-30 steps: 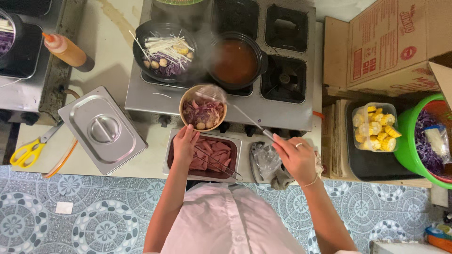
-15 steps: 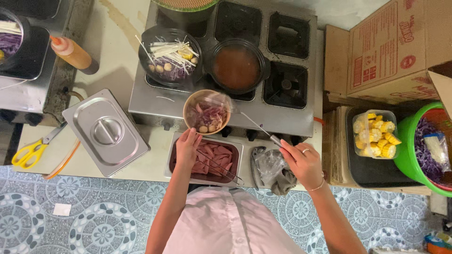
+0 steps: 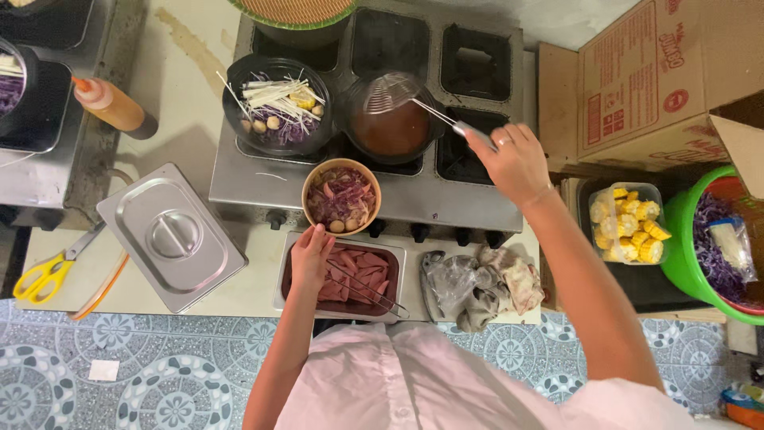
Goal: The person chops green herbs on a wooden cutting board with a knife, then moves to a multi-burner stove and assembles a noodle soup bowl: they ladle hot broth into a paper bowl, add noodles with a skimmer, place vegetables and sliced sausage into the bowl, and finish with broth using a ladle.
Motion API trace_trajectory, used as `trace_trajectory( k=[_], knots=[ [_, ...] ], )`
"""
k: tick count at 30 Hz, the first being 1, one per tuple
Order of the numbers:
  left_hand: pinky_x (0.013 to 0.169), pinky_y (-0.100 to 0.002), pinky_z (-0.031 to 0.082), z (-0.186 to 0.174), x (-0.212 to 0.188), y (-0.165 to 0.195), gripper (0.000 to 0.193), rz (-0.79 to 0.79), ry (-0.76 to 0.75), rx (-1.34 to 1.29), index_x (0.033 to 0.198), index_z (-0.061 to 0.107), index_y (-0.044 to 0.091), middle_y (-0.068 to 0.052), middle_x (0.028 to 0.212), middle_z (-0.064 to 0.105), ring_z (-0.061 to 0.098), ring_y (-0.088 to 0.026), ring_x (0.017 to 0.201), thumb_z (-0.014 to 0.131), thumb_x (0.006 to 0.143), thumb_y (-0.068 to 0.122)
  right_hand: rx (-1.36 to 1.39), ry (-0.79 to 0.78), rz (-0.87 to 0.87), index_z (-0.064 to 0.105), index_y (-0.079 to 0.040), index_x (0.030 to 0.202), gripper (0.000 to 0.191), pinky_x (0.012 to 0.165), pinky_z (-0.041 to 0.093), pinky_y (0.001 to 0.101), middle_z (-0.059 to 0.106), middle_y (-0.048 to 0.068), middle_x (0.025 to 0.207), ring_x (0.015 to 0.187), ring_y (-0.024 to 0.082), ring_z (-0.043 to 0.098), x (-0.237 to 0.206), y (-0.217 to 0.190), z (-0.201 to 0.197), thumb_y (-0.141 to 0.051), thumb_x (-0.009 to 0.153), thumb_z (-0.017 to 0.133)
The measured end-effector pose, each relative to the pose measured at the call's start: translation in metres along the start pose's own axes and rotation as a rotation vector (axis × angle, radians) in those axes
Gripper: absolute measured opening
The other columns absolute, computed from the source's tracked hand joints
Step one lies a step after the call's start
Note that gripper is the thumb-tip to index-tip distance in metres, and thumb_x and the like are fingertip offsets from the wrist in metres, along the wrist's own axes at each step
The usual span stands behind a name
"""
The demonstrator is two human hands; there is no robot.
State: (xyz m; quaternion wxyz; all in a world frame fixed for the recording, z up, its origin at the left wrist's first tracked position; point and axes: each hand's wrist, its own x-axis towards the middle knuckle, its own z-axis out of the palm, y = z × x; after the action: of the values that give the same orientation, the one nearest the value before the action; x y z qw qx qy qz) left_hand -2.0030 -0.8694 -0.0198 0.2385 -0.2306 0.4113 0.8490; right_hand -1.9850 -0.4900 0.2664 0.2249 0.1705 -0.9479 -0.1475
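Observation:
My right hand (image 3: 509, 159) grips the handle of a wire strainer ladle (image 3: 391, 92), whose mesh basket hangs over a pot of reddish-brown broth (image 3: 391, 127) on the steel cooker. My left hand (image 3: 310, 256) rests with loose fingers on the near rim of a steel tray of pink meat slices (image 3: 362, 271), just below a paper bowl (image 3: 341, 196) filled with purple cabbage, meat slices and balls. Metal tongs (image 3: 368, 291) lie across the tray. My left hand holds nothing.
A black bowl of vegetables and meatballs (image 3: 276, 105) sits left of the pot. A steel lid (image 3: 171, 236), yellow scissors (image 3: 44, 271) and an orange sauce bottle (image 3: 111, 105) lie left. Crumpled cloths (image 3: 481, 285), a corn tub (image 3: 629, 221), a green basket (image 3: 712, 247) and a cardboard box (image 3: 660, 80) stand right.
My right hand lifted the strainer from the paper bowl and carried it up and right over the broth pot. My left hand stayed at the meat tray.

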Motion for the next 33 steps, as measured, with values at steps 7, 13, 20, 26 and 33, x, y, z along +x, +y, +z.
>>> trace_trajectory(
  k=[7, 13, 20, 26, 33],
  knots=[
    [0.096, -0.031, 0.055, 0.003, -0.005, 0.003, 0.056, 0.011, -0.024, 0.005, 0.136, 0.054, -0.011, -0.010, 0.117, 0.064, 0.065, -0.017, 0.102, 0.072, 0.096, 0.024, -0.105, -0.577, 0.169, 0.078, -0.015, 0.105, 0.027, 0.065, 0.055, 0.0433, 0.070, 0.010, 0.074, 0.072, 0.031, 0.070, 0.049, 0.039, -0.014, -0.038, 0.107, 0.065],
    [0.095, -0.030, 0.055, 0.002, -0.005, 0.003, 0.055, -0.002, -0.001, 0.019, 0.137, 0.054, -0.008, -0.009, 0.116, 0.065, 0.066, -0.016, 0.102, 0.070, 0.096, 0.025, 0.540, -0.449, 0.389, 0.083, -0.012, 0.104, 0.026, 0.066, 0.055, 0.0407, 0.076, 0.015, 0.085, 0.068, 0.032, 0.071, 0.038, 0.063, 0.002, -0.035, 0.095, 0.074],
    [0.092, -0.030, 0.055, -0.001, 0.001, -0.001, 0.054, 0.015, -0.039, 0.007, 0.137, 0.056, -0.009, -0.009, 0.112, 0.065, 0.064, -0.016, 0.099, 0.073, 0.097, 0.023, 1.025, -0.432, 1.040, 0.079, -0.009, 0.114, 0.026, 0.049, 0.040, 0.0251, 0.061, 0.001, 0.063, 0.054, 0.006, 0.052, -0.025, 0.031, 0.045, -0.026, 0.096, 0.073],
    [0.092, -0.030, 0.055, 0.004, -0.006, 0.007, 0.054, 0.004, -0.041, 0.022, 0.136, 0.056, -0.007, -0.008, 0.118, 0.067, 0.066, -0.015, 0.102, 0.072, 0.095, 0.025, 1.260, -0.306, 1.261, 0.079, -0.008, 0.115, 0.025, 0.047, 0.028, 0.0231, 0.053, -0.003, 0.065, 0.055, 0.004, 0.042, -0.062, 0.008, 0.028, -0.025, 0.098, 0.072],
    [0.093, -0.030, 0.055, 0.007, -0.006, 0.010, 0.055, 0.003, -0.063, 0.007, 0.137, 0.057, -0.007, -0.008, 0.117, 0.066, 0.065, -0.016, 0.101, 0.073, 0.095, 0.025, 0.833, -0.031, 0.862, 0.078, -0.010, 0.121, 0.027, 0.058, 0.047, 0.0232, 0.068, -0.002, 0.082, 0.067, 0.003, 0.058, -0.094, -0.065, -0.032, -0.017, 0.095, 0.077]
  ],
)
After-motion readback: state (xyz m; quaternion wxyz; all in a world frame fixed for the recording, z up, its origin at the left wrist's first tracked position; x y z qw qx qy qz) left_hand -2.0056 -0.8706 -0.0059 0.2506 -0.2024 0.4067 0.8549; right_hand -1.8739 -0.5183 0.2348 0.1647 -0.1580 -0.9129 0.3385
